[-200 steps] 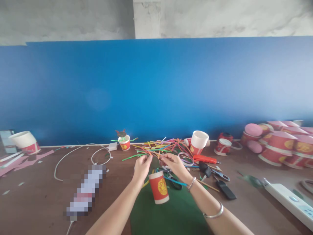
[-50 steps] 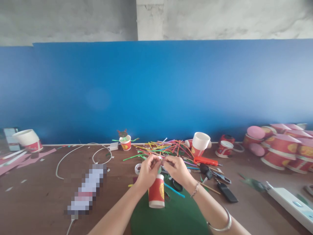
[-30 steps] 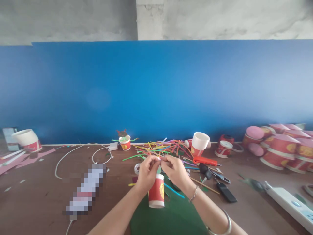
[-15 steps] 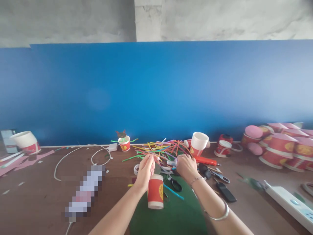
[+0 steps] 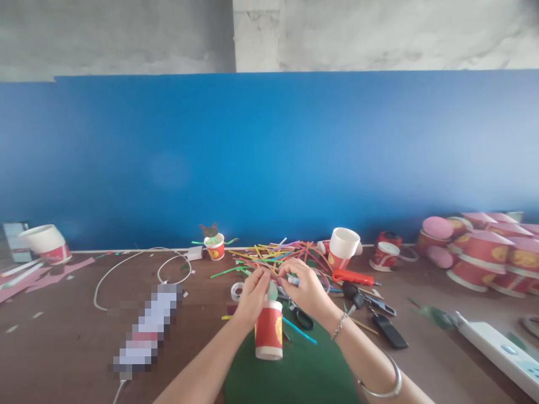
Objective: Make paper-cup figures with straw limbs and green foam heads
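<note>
A red paper cup with a yellow print and white bands stands on the green mat in front of me. Just above its top, a small round green piece is pinched at its edge by my left hand, whose fingers are closed. My right hand is close beside it, fingers curled round a small white tube. The two sets of fingertips almost meet. Black-handled scissors and a blue stick lie under and beside my right hand.
Behind the hands spreads a pile of coloured pipe cleaners. A tape roll, white cups, an orange-red tool and keys lie around. Stacked red cups and a power strip are at right; a decorated cup stands behind.
My right hand has come left from the tabletop clutter to my left hand, with the white tube in its fingers. The left hand and the red cup have stayed nearly in place.
</note>
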Available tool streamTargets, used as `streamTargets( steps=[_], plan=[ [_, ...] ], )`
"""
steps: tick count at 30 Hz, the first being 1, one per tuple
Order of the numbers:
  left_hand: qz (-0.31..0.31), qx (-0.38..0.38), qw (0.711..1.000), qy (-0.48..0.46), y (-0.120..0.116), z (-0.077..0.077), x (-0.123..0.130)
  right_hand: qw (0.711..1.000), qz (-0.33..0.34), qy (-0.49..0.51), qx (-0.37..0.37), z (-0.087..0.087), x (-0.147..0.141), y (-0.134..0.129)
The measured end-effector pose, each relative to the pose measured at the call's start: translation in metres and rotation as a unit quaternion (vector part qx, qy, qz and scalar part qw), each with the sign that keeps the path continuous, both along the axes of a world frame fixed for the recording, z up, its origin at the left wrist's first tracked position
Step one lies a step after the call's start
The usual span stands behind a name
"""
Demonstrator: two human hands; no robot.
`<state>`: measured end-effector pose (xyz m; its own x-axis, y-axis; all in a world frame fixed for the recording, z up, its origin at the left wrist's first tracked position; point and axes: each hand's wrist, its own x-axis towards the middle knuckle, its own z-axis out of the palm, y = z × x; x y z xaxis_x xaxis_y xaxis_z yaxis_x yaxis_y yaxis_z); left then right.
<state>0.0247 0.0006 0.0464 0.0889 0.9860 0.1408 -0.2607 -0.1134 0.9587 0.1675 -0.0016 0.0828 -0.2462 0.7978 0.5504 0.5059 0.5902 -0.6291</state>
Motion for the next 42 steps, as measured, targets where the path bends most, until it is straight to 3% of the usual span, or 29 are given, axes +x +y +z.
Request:
streamTargets(
  steps=[4,7,11,14,18,28,35,42],
  plan=[
    [0.004,0.005,1.0,0.004,0.001,0.0,-0.001,0.993,-0.04,-0.076,0.078,0.003,-0.002,-0.006],
    [0.028,0.005,0.999,-0.027,0.001,0.003,-0.003,0.994,-0.059,-0.051,0.081,0.006,-0.006,-0.012],
    [0.031,-0.024,0.995,-0.087,0.001,0.007,-0.004,0.991,-0.019,0.097,-0.095,0.003,-0.014,-0.015],
    [-0.025,-0.041,0.993,-0.106,-0.001,0.009,-0.004,0.949,0.002,0.21,-0.235,-0.003,-0.02,-0.014],
    [-0.063,-0.038,0.991,-0.113,-0.004,0.01,-0.003,0.902,0.042,0.302,-0.307,-0.007,-0.023,-0.013],
    [-0.081,-0.036,0.99,-0.11,-0.008,0.014,0.0,0.88,0.025,0.347,-0.324,-0.01,-0.027,-0.011],
    [-0.089,-0.028,0.99,-0.107,-0.008,0.011,0.001,0.886,0.006,0.346,-0.309,-0.014,-0.027,-0.01],
    [-0.079,-0.004,0.996,-0.038,-0.011,0.016,-0.001,0.899,-0.004,0.337,-0.279,-0.016,-0.026,-0.01]
  ],
)
